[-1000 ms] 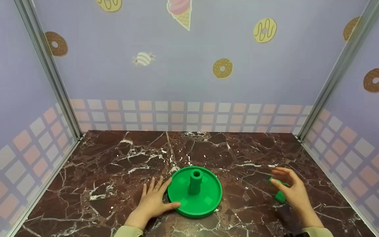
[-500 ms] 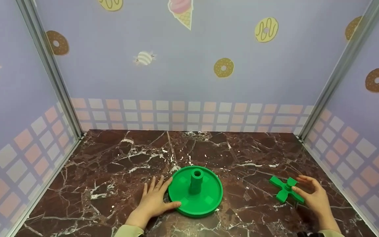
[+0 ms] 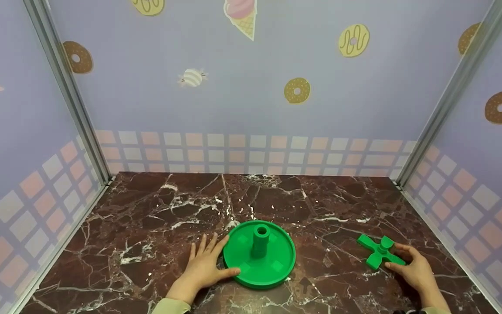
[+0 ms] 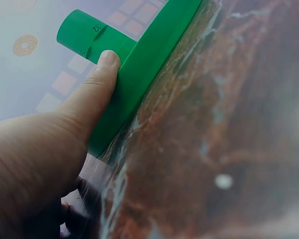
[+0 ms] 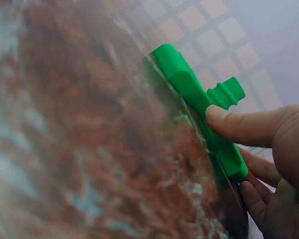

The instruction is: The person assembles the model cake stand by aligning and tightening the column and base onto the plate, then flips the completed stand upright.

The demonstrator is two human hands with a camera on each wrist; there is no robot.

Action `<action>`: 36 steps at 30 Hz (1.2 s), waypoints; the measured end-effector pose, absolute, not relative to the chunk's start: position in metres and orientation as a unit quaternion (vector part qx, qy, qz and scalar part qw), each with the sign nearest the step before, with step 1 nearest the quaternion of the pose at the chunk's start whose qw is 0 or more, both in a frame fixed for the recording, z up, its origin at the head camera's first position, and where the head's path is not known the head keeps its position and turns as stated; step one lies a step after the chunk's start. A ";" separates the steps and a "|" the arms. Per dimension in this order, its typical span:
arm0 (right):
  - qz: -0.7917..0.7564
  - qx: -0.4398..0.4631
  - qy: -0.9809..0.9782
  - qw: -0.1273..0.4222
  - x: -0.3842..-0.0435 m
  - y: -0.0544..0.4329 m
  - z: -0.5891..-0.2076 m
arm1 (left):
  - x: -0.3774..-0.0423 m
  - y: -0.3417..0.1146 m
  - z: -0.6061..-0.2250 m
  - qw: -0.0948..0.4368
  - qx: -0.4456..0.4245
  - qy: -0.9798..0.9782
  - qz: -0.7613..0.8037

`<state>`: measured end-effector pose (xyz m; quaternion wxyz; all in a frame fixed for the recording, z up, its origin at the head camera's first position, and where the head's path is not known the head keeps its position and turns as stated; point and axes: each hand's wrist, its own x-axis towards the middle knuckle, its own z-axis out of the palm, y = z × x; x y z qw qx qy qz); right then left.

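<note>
A round green dish [image 3: 277,253] with a raised rim lies on the table, and a hollow post [image 3: 259,245] stands upright at its centre. Along its left side, my left hand [image 3: 205,265] is spread with mostly straight fingers, the thumb touching the near-left rim. Dark marks reading 32 show on the post [image 4: 97,37] in the left wrist view. To the right lies a green four-armed cross piece [image 3: 381,251] with a short ridged stub [image 5: 225,93] at its middle. My right hand [image 3: 415,268] pinches its right-hand arm between thumb and fingers.
The dark red marbled table [image 3: 181,209] carries both green parts, with a stretch of tabletop between them. Purple printed walls [image 3: 251,109] close the back and both sides, joined by metal corner posts [image 3: 449,93].
My right hand first moved right off the cross piece, uncovering it, then settled lower around its right-hand arm. The cross piece and my left hand on the dish stayed nearly in place.
</note>
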<state>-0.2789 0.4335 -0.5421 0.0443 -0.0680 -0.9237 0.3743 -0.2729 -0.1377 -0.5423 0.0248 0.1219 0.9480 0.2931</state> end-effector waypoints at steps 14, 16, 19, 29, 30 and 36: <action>0.302 -0.058 -0.951 0.025 -0.284 0.437 -0.538 | -0.273 -0.138 -0.541 0.017 0.130 0.948 0.290; 0.303 -0.056 -0.951 0.031 -0.283 0.436 -0.539 | -0.274 -0.139 -0.541 0.020 0.128 0.948 0.289; 0.304 -0.048 -0.951 0.040 -0.283 0.432 -0.539 | -0.274 -0.139 -0.542 0.018 0.129 0.949 0.288; 0.301 -0.011 -0.950 0.079 -0.282 0.401 -0.521 | -0.273 -0.138 -0.544 0.023 0.121 0.948 0.293; 0.299 -0.004 -0.950 0.087 -0.282 0.397 -0.519 | -0.273 -0.138 -0.543 0.025 0.121 0.948 0.294; 0.302 0.031 -0.946 0.116 -0.284 0.371 -0.509 | -0.273 -0.138 -0.544 0.029 0.120 0.948 0.294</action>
